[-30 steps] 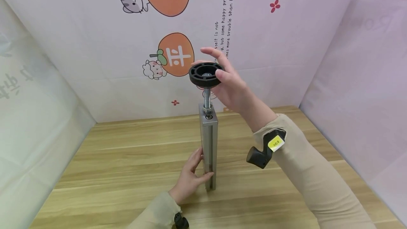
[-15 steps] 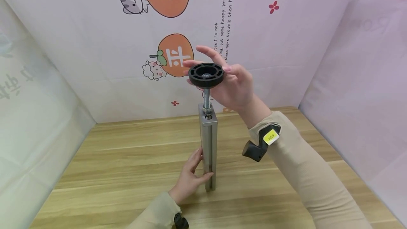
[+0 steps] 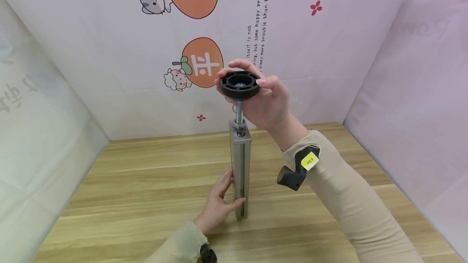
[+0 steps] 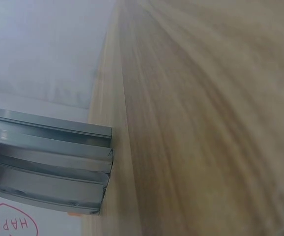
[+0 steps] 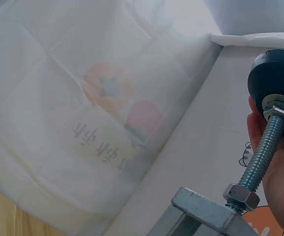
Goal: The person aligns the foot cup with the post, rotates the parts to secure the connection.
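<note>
A grey slotted metal profile [image 3: 240,169] stands upright on the table, its lower end also seen as grooved metal [image 4: 48,162] in the left wrist view. From its top rises a threaded rod [image 5: 265,152] with a hex nut [image 5: 241,197] low on it. A round black levelling foot [image 3: 239,92] caps the rod. My left hand [image 3: 215,210] grips the profile near its base, thumb across the front face. My right hand [image 3: 268,100] holds the black foot by its rim, thumb on the near right edge and fingers curled round the far side.
The wood-grain table [image 3: 146,182] lies under the profile. White printed cloth [image 3: 292,44] hangs behind it, with cloth walls at the left [image 3: 44,92] and right [image 3: 409,113]. A black camera mount [image 3: 300,169] sits on the right wrist.
My right fingers were spread and the thumb shifted back along the rim; now the fingers have closed round the foot. The left hand and profile have stayed put.
</note>
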### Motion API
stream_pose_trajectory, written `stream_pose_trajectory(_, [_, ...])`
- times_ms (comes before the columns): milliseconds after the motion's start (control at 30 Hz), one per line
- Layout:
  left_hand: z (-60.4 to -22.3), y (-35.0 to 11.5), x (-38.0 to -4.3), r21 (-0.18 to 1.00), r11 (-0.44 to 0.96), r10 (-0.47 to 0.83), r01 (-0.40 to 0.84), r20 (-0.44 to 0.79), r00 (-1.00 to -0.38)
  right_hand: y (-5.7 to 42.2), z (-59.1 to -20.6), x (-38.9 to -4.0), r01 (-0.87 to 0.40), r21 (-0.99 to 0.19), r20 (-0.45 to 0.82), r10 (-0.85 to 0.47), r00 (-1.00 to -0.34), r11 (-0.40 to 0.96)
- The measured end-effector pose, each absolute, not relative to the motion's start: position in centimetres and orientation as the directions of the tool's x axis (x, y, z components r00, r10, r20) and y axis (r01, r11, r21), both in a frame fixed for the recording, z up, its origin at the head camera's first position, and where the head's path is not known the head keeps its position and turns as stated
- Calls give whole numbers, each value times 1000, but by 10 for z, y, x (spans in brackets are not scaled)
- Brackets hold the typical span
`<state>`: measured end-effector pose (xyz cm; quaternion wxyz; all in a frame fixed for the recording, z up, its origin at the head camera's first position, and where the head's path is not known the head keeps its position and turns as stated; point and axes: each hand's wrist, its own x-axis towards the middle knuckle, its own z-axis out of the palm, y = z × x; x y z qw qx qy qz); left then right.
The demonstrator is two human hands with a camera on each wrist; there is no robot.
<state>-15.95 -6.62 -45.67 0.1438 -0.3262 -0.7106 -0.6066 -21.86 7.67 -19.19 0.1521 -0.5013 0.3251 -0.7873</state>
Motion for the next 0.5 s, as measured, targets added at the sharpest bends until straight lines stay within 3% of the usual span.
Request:
stream_pose_trajectory(167, [-459,-67,-162,746,37,287,665,630,-722,76,-194,-220,-88,-654,700,-558,-445,-751])
stream_pose_trajectory(500, [-455,-68,-158,783,58,286,620,582,-761,80,-197,-222,-225,-652,736,-532,-419,-724])
